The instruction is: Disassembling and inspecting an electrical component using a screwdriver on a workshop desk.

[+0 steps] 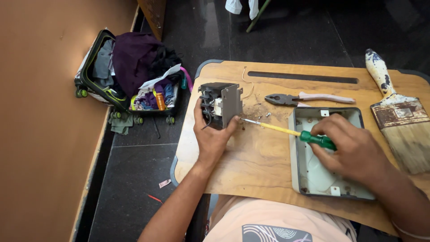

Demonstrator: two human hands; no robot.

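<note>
My left hand (211,136) grips a dark electrical unit with a grey metal plate (221,104), standing it on edge on the wooden lap table (251,157). My right hand (354,150) is closed on the green handle of a screwdriver (286,130) with a yellow shaft. The screwdriver's metal tip touches the lower right edge of the grey plate, close to my left thumb. Beneath my right hand lies an open grey plastic casing (309,172), hollow side up. Small screws and debris (264,115) are scattered near the tip.
Pliers with pale handles (304,98) lie behind the casing. A large worn paintbrush (398,121) rests at the table's right end. On the dark floor to the left stands an open suitcase stuffed with clothes (130,76), against a tan wall (40,134).
</note>
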